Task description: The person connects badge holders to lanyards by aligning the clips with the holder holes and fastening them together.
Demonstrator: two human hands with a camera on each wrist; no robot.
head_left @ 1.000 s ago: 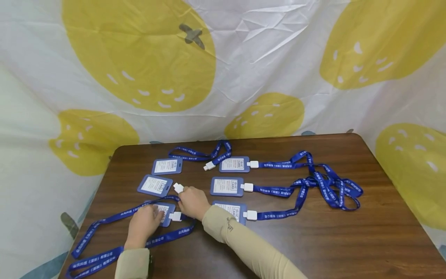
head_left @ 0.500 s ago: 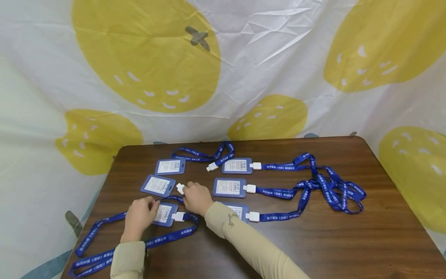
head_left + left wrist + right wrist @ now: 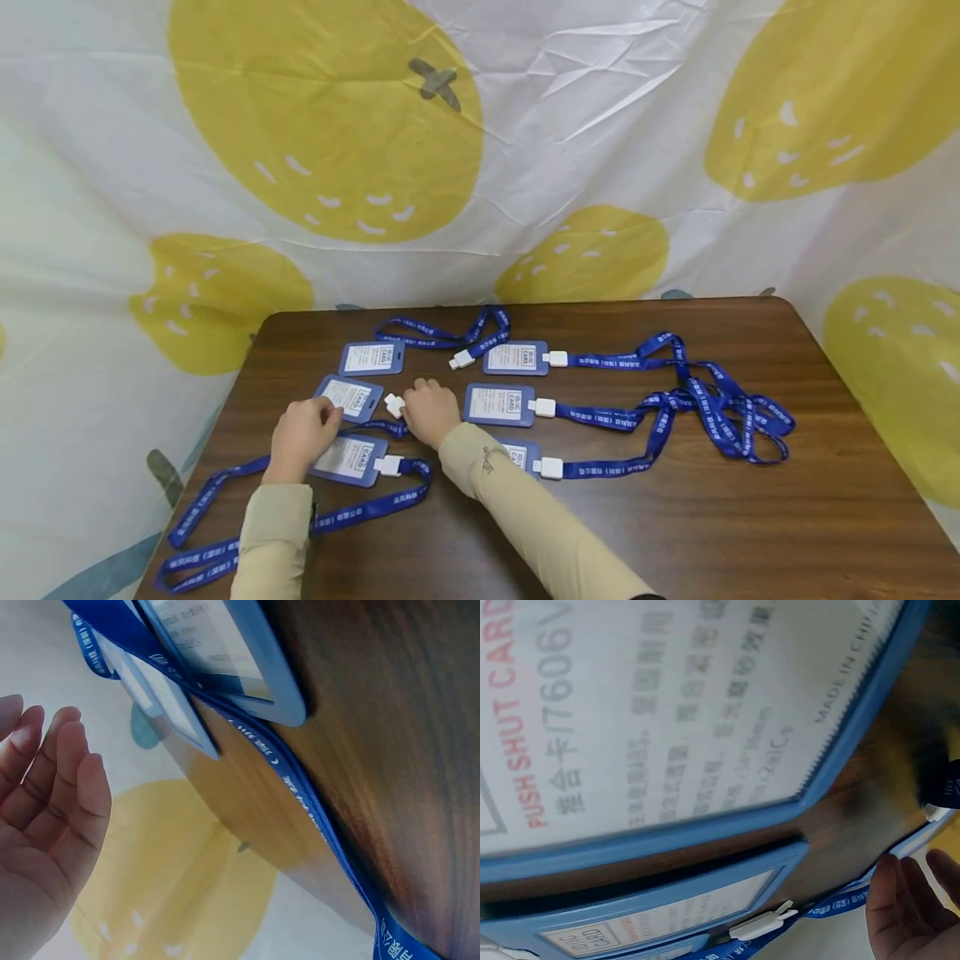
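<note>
In the head view my right hand pinches the white clip of a blue lanyard, whose strap runs leftward below the clip. The clip points at the slotted end of a blue-framed badge holder, apart from it. My left hand hovers at that holder's near-left edge, fingers loosely bent; contact is unclear. The left wrist view shows the left hand with nothing in its fingers. Below lies another badge holder joined to a lanyard clip. In the right wrist view, the right hand's grip is partly cut off.
At the upper left lies a loose badge holder, with a separate lanyard clip to its right. Three badge holders, including the middle one, are joined to lanyards tangled on the right. A patterned cloth hangs behind the table.
My left hand has moved up from the lowest left badge holder to the one above it. The right hand keeps the clip near the same spot. The view has shifted slightly.
</note>
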